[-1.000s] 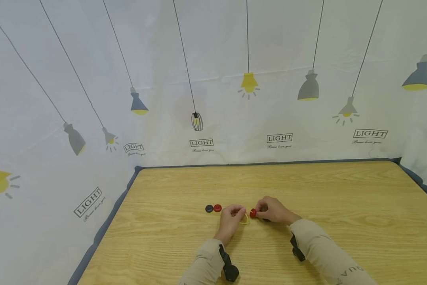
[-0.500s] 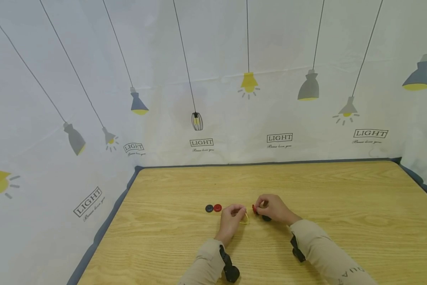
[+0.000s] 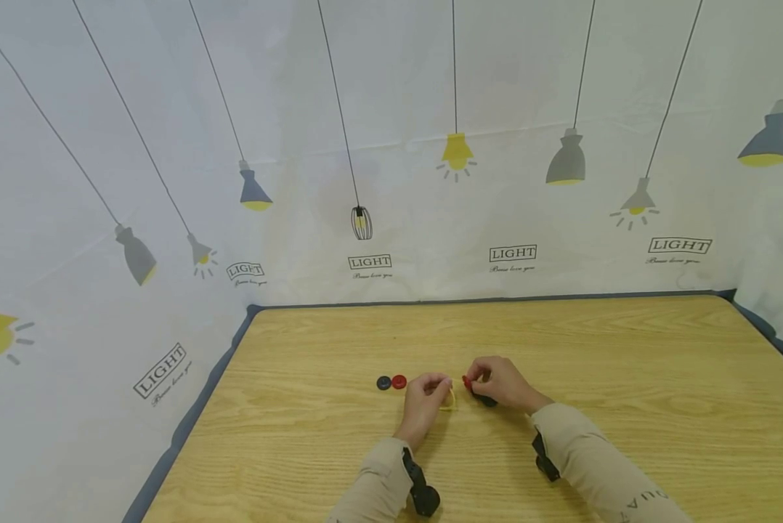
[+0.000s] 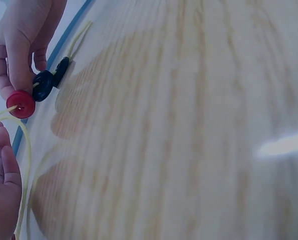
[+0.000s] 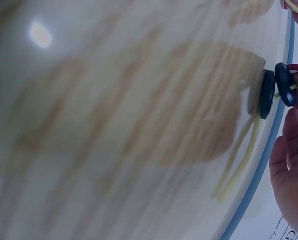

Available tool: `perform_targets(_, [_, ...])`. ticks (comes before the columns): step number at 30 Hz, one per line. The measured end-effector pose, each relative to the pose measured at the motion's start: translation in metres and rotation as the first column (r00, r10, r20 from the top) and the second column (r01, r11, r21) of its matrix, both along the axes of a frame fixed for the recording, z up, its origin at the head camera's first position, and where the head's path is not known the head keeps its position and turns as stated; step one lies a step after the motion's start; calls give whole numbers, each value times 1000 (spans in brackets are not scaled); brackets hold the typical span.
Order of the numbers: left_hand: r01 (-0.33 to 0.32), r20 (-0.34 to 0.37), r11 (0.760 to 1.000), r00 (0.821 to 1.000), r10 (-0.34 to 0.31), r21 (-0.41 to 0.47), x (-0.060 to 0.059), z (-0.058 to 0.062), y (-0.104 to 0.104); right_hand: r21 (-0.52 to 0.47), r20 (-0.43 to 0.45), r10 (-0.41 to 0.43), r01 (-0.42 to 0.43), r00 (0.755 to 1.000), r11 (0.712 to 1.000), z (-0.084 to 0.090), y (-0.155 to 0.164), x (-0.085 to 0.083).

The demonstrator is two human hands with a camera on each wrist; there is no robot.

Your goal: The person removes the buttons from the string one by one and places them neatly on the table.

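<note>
Left hand point(image 3: 423, 398): low centre of the head view, fingers curled — its grip pinches the yellow cord point(image 3: 451, 399), which loops beside its fingertips.
Right hand point(image 3: 504, 383): just right of the left one, grip closed on a red button point(image 3: 466, 382) at its fingertips.
Red button, wrist detail: at the left edge of the left wrist view it sits threaded on the cord point(image 4: 23, 165), pinched under a finger.
Dark buttons point(image 4: 47, 82): strung on the same cord just behind the red one — touching the bench, partly under the right hand.
Loose pair: a dark button point(image 3: 383, 383) and a second red button point(image 3: 399, 381) lie side by side, just left of the left hand.
Bench point(image 3: 627, 363): light wood grain, filling the lower half of the head view.
Backdrop: a white lamp-print curtain point(image 3: 169, 181) across the top.
</note>
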State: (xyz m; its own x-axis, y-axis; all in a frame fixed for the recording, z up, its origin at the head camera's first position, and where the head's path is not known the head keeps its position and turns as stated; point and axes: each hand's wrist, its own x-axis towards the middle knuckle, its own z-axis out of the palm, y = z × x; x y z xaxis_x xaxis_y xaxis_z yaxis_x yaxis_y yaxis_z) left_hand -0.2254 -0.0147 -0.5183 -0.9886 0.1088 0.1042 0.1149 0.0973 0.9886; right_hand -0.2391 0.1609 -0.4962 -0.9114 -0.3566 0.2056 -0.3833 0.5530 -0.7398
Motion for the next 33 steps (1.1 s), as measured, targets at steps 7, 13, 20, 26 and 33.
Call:
perform_targets(7, [-9, 45, 1000, 999, 10, -18, 14, 32, 2, 19, -13, 16, -16, 1000, 1000, 2, 0, 0])
perform_targets(13, [-18, 56, 1000, 998, 18, -7, 8, 18, 4, 67, -26, 21, -19, 999, 998, -1, 0, -1])
perform_targets(20, [-29, 23, 999, 999, 29, -17, 0, 3, 4, 57, -65, 65, -61, 996, 997, -1, 2, 0])
perform_targets(26, [-23, 42, 1000, 999, 24, -10, 1, 8, 3, 43, -61, 63, -60, 996, 997, 2, 2, 0])
perform_targets(33, [-20, 13, 1000, 1000, 20, -19, 14, 30, 6, 24, -13, 63, -63, 998, 998, 4, 2, 0])
